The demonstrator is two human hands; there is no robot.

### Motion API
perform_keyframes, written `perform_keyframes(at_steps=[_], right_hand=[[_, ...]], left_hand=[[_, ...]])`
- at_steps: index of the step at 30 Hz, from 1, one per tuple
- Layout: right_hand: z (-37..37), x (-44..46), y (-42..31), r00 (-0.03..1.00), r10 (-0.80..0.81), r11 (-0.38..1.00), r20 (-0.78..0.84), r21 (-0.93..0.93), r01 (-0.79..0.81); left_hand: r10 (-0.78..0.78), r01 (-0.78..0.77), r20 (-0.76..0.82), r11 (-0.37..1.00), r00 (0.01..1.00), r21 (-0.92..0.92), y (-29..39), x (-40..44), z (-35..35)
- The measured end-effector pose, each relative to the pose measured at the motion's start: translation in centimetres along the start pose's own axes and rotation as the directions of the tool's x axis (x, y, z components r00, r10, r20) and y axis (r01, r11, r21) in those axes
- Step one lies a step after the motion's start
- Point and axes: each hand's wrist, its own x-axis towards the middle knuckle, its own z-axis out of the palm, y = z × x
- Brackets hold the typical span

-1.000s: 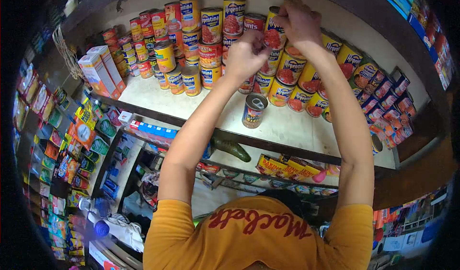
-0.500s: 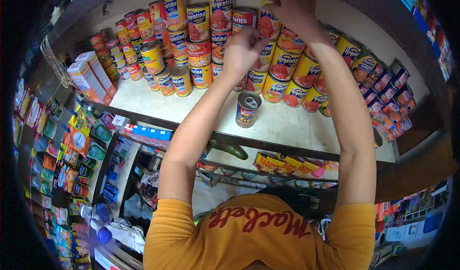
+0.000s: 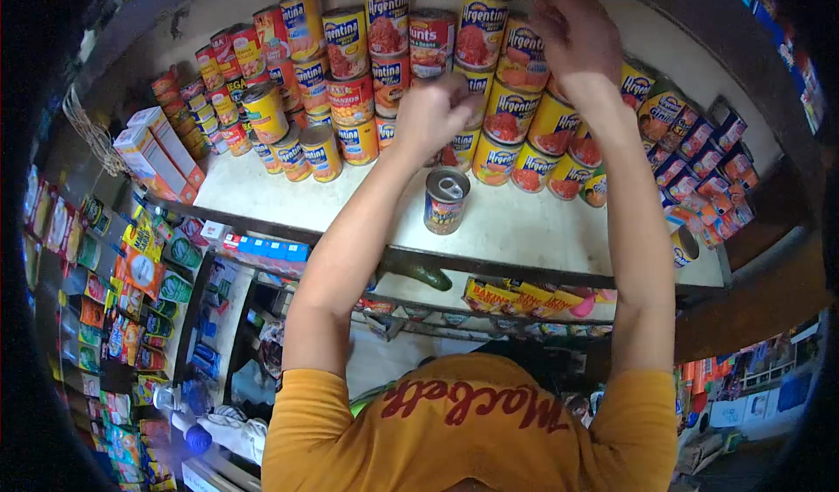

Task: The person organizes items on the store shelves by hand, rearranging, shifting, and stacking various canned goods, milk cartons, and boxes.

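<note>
Tall corned-beef can (image 3: pixel 481 31) stands at nine o'clock from my right hand (image 3: pixel 584 33), one o'clock from my left hand (image 3: pixel 434 114). Left fingers (image 3: pixel 460 93) curled, right fingers (image 3: pixel 559 10) blurred; can't tell if apart or together. Small can (image 3: pixel 445 208) on shelf (image 3: pixel 533 230), left hand's six.

1 head cam, wide-angle, facing fwd & down, close over shirt (image 3: pixel 350 444), shelf (image 3: pixel 542 240) just beyond, edges prob. warped

A yellow Argentina can (image 3: pixel 480 31) with a red meat picture stands upright atop another yellow can (image 3: pixel 473 83).
</note>
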Motion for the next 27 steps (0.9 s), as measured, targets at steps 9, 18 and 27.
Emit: perform_keyframes(at_steps=[9, 18, 27], right_hand=[[-0.2, -0.4, 1.4, 0.967, 0.076, 0.97, 0.242, -0.243, -0.015], [-1.6, -0.9, 0.1, 0.96, -0.016, 0.939, 0.278, -0.325, 0.11], [-10.3, -8.2, -3.4, 0.911, 0.009, 0.997, 0.413, -0.069, 0.022]], left_hand=[[0.08, -0.102, 0.137, 0.982, 0.987, 0.161, 0.0, -0.6, 0.0], [0.119, -0.145, 0.146, 0.972, 0.982, 0.184, -0.4, -1.1, -0.1], [0.35, -0.348, 0.007, 0.928, 0.937, 0.135, 2.2, -0.5, -0.2]])
